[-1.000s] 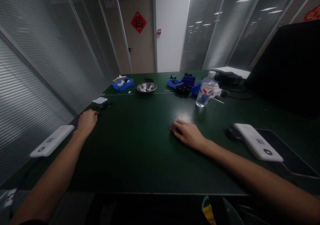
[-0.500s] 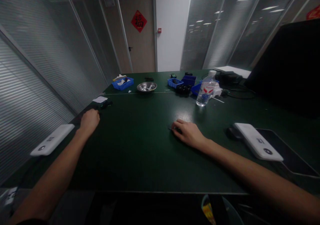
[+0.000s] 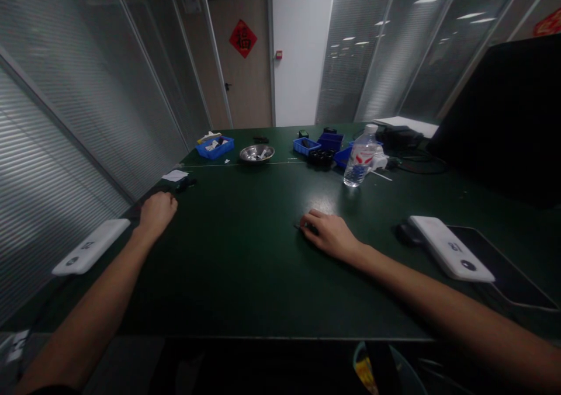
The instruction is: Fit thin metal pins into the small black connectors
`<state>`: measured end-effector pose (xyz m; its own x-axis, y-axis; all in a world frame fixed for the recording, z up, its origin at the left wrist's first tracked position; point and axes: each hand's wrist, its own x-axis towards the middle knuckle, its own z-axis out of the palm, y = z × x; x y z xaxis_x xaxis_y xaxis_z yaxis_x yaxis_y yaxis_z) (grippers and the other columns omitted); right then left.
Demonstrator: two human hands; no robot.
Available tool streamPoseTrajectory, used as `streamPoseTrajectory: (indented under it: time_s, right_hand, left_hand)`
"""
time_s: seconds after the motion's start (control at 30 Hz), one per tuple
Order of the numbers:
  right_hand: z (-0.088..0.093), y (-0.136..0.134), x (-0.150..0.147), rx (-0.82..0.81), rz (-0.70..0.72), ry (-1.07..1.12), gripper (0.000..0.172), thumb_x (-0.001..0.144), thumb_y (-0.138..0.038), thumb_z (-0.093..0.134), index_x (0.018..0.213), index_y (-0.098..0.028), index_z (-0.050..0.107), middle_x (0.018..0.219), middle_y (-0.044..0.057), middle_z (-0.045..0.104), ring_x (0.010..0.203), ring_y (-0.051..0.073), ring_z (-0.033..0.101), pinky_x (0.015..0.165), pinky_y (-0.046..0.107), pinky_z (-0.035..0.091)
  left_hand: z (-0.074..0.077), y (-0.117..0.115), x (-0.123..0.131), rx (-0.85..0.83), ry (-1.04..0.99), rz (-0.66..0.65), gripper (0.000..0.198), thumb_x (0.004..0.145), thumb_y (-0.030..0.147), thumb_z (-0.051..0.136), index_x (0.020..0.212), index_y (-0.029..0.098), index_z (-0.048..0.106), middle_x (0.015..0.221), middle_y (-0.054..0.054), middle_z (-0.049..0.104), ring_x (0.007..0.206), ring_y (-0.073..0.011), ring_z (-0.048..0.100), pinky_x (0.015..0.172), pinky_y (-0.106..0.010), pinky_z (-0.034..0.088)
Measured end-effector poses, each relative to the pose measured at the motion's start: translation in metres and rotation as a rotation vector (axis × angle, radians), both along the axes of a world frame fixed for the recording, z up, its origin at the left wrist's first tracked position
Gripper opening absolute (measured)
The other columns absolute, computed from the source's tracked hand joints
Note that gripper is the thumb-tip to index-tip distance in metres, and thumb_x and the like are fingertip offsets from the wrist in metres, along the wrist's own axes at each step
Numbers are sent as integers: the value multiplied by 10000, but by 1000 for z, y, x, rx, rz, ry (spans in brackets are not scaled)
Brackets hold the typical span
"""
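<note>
My left hand (image 3: 156, 212) rests on the left side of the dark green table (image 3: 245, 255), its fingers curled in; whatever they hold, if anything, is hidden. Just beyond it lie a small dark object (image 3: 186, 183) and a piece of white paper (image 3: 175, 175). Right of the table's middle, my right hand (image 3: 328, 230) lies low on the surface with thumb and fingertips pinched together. A small thin dark piece (image 3: 297, 225) pokes out from that pinch, too small to name. Farther back stand a shiny metal bowl (image 3: 256, 153) with small bits inside and a clear water bottle (image 3: 360, 156).
White power banks lie at left (image 3: 91, 246) and right (image 3: 451, 249), the right one beside a dark tablet-like slab (image 3: 504, 263). Blue baskets stand at back left (image 3: 215, 148) and back centre (image 3: 307, 145). A black monitor (image 3: 504, 120) looms at right; a bin (image 3: 401, 371) sits below the table edge.
My left hand has shifted very slightly right. My right hand stays almost where it was, still pinched, and the view has moved a touch.
</note>
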<state>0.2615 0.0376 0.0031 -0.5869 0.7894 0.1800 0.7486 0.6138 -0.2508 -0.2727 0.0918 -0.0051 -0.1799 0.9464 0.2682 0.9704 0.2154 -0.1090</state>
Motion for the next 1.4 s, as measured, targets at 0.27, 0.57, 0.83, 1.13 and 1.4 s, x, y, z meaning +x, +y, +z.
streamPoseTrajectory:
  time_s: [0.27,0.57,0.83,1.13,1.4]
  right_hand:
    - [-1,1,0,-7,7,15,204,1031,-322,533,1163,-225,653,1110,63,652,805,165,625,655,269,391]
    - [-3,1,0,14,-3,-4,192,1021,-318,553,1154,-225,656,1093,65,654,807,170,623,659,273,392]
    - [4,-1,-1,-22,-6,-3,200,1029,-317,540,1161,-222,656,1104,68,655,821,170,634,666,269,410]
    - [0,-1,-1,6,-3,-4,191,1022,-311,547,1152,-222,656,1098,64,656,817,172,632,661,271,396]
    - [-1,0,0,4,6,6,184,1020,-297,555,1146,-211,657,1082,63,653,788,158,619,650,262,380]
  left_hand:
    - [1,2,-3,4,-35,-7,304,951,231,453,1032,109,719,1074,-209,706,1000,-334,678,870,-424,536]
    - [5,4,-2,-7,-51,16,267,952,203,466,1001,120,715,1015,-185,721,966,-319,685,840,-404,535]
    - [-3,3,-6,42,-35,15,280,957,248,472,1030,135,717,1097,-206,708,1017,-350,676,872,-425,533]
    - [-2,4,-6,37,-54,21,277,952,250,477,983,127,724,1054,-204,709,986,-342,680,852,-418,540]
    - [3,6,-5,-2,-58,1,281,940,210,480,1013,77,717,1058,-225,714,1012,-345,680,897,-427,527]
